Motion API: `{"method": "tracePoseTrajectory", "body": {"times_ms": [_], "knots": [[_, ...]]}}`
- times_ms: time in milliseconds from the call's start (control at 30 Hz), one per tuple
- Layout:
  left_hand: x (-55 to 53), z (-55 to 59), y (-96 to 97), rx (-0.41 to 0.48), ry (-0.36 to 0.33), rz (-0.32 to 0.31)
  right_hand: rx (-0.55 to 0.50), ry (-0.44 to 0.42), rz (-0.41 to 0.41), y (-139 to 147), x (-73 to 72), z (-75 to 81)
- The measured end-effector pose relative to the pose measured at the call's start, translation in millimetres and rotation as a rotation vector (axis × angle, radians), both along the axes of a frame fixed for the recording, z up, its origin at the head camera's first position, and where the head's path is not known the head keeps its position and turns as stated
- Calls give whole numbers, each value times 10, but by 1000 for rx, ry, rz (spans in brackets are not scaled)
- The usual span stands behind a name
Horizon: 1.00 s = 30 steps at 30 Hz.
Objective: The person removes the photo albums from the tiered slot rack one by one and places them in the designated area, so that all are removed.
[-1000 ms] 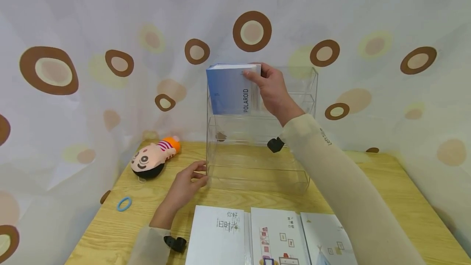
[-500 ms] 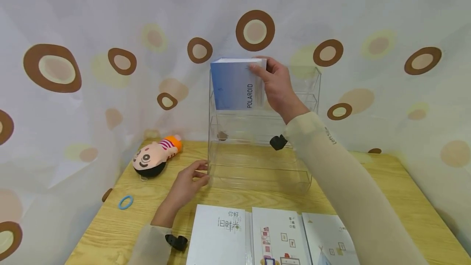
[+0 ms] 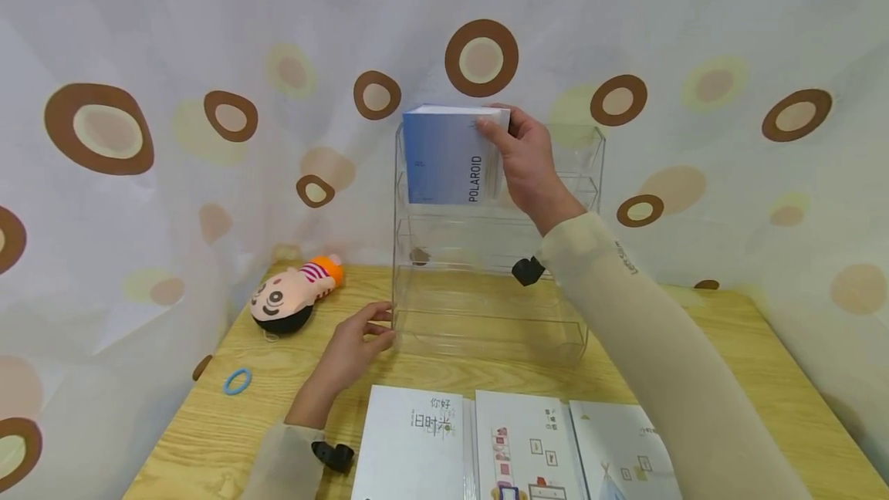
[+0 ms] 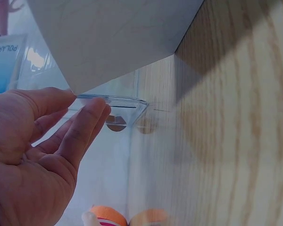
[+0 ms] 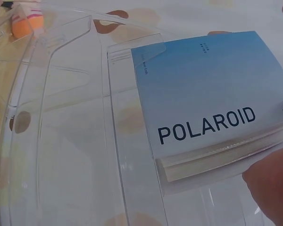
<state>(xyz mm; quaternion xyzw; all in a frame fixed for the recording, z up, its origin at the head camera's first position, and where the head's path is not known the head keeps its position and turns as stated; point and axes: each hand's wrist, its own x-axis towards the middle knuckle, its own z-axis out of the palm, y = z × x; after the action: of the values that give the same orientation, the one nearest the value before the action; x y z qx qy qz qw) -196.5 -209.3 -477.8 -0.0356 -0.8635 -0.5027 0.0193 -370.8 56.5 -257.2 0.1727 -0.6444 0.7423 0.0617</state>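
My right hand (image 3: 531, 157) grips a blue-and-white photo album (image 3: 444, 157) by its right edge, thumb on the front cover and fingers behind. The cover reads POLAROID. It stands upright at the upper left tiers of a clear acrylic rack (image 3: 486, 334). In the right wrist view a clear tier edge overlaps a corner of the album (image 5: 203, 84); only part of the thumb (image 5: 273, 183) shows. My left hand (image 3: 354, 346) touches the rack's lower left side with fingertips and thumb tip. From the left wrist view, those extended fingers (image 4: 78, 132) meet the panel's edge.
Three pale printed books lie in front of the rack: a white one (image 3: 410, 446), one with drawings (image 3: 524, 446) and another (image 3: 621, 454), partly behind the right sleeve. Left of the rack are a plush doll (image 3: 285, 303) and a blue ring (image 3: 238, 382). A patterned curtain (image 3: 278, 21) hangs behind.
The right hand has shifted the album a little up and to the right at the rack's upper tiers. The left hand stays at the rack's side. The view has shifted slightly.
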Motion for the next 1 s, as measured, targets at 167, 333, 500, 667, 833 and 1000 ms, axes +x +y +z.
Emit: {"method": "tracePoseTrajectory", "body": {"times_ms": [167,333,500,667,833,1000], "knots": [[3,-7,1,3,1,-14,-7,29,-17,51,7,9],[-5,-11,-4,-1,19,-12,-14,36,-35,101,17,43],[-10,-10,-6,-13,17,-3,-21,45,-50,168,30,65],[-34,30,-1,-14,15,-6,-16,53,-60,258,65,104],[-37,17,2,-12,3,3,-21,37,-54,306,129,92],[-5,-23,4,-2,-1,11,-5,48,-61,331,208,56]]}}
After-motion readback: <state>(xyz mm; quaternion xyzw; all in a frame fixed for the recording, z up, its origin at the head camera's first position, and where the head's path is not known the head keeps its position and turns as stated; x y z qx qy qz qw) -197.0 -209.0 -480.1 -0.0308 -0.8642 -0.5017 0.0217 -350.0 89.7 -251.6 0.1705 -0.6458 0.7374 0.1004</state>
